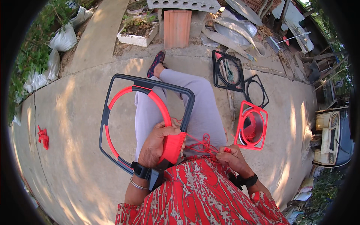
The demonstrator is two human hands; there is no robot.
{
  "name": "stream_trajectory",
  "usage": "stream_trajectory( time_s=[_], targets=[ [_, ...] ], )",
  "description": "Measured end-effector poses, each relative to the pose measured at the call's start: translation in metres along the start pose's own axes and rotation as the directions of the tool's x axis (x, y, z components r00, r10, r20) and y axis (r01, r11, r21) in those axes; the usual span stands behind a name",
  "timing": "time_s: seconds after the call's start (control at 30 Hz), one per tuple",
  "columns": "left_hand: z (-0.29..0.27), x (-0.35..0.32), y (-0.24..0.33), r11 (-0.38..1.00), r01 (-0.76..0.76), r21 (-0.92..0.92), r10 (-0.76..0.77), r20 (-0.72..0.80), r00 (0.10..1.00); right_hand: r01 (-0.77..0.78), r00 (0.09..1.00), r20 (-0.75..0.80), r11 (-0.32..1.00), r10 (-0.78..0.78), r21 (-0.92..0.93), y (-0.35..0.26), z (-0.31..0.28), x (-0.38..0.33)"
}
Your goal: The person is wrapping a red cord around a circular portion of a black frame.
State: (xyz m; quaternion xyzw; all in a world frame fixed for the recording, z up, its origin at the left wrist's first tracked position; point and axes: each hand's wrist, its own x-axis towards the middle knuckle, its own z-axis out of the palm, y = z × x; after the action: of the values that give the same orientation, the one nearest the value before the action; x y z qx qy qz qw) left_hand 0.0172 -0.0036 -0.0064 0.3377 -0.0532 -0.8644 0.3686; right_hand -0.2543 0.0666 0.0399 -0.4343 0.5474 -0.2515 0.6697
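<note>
A black rectangular frame with a ring inside (pixel 191 101) rests tilted over my lap. Red cord or strip covers parts of its ring, and a wide red woven band (pixel 172 148) sits at its lower right. My left hand (pixel 155 144) is closed around the ring and the band, thumb on top. To the right, my right hand (pixel 230 159) pinches a red cord (pixel 204 144), which runs in loose loops from the band across my lap. The fingertips of the right hand are partly hidden.
On the concrete ground at right lie two black frames (pixel 228 71) and a red frame (pixel 258 107) over a round container with red material. A red scrap (pixel 43 137) lies far left. A white planter (pixel 138 35), a brick slab (pixel 177 30) and a truck front (pixel 332 137) stand around.
</note>
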Motion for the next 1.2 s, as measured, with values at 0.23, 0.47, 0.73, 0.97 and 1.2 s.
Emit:
stream_trajectory(
  time_s=[0.23,0.47,0.73,0.97,1.2],
  targets=[
    [0.004,-0.006,0.001,0.999,0.05,0.016,-0.049,-0.012,0.999,0.099,0.995,-0.028,0.995,-0.098,0.009,-0.036,0.008,-0.009],
    [0.007,-0.006,-0.002,0.999,0.03,0.04,-0.028,-0.044,0.999,0.285,0.957,0.084,0.953,-0.277,-0.107,-0.057,0.014,-0.006],
    [0.005,-0.003,-0.004,0.989,0.044,0.14,-0.043,-0.007,0.999,0.382,0.92,0.106,0.923,-0.377,-0.042,-0.086,0.033,0.007],
    [0.008,-0.005,-0.004,0.988,0.079,0.134,-0.076,-0.029,0.997,0.298,0.954,0.045,0.934,-0.295,-0.197,-0.08,0.015,0.004],
    [0.008,-0.004,-0.006,0.982,0.017,0.187,-0.002,-0.078,0.997,0.13,0.978,-0.141,0.979,-0.152,-0.157,-0.058,-0.025,0.004]
  ],
)
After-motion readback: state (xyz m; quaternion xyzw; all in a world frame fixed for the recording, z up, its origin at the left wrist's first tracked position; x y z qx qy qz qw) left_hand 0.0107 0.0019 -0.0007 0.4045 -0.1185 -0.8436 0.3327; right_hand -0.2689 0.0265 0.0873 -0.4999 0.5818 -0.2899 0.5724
